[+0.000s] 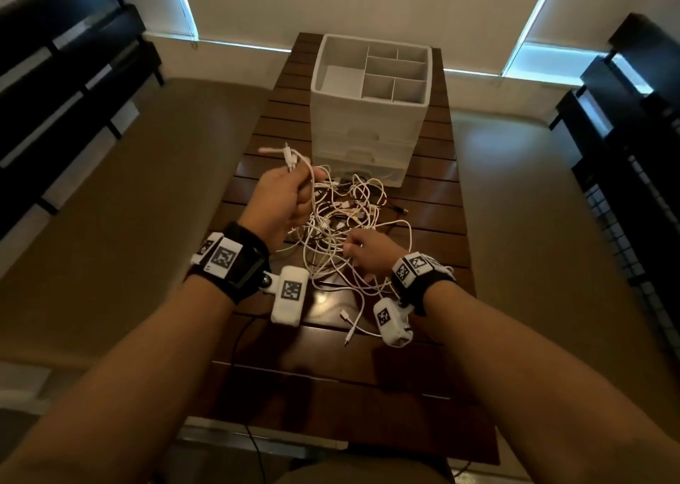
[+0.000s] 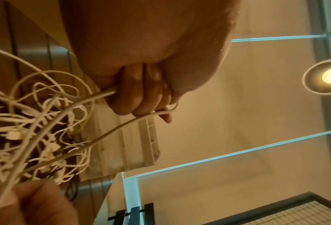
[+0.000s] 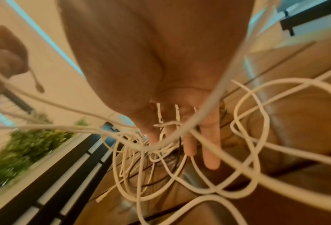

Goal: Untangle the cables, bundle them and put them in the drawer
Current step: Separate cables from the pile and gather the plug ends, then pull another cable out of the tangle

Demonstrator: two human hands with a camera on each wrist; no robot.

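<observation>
A tangle of white cables (image 1: 346, 211) lies on the dark slatted table (image 1: 438, 226) in front of a white drawer unit (image 1: 362, 141) whose drawers look closed. My left hand (image 1: 283, 200) is raised above the tangle's left side and grips a few strands in its fist, with connector ends (image 1: 289, 158) sticking out on top. The left wrist view shows those curled fingers (image 2: 139, 99) round the cables (image 2: 35, 129). My right hand (image 1: 362, 250) sits in the near part of the tangle. Its thumb and forefinger pinch strands, and the other fingers (image 3: 188, 144) reach down among loops (image 3: 161, 175).
An open divided tray (image 1: 371, 75) tops the drawer unit. Loose cable ends (image 1: 347, 323) trail toward the table's near edge. A black cable (image 1: 239, 336) hangs off the front. Dark shelving stands at the far left (image 1: 73, 90) and right (image 1: 633, 123).
</observation>
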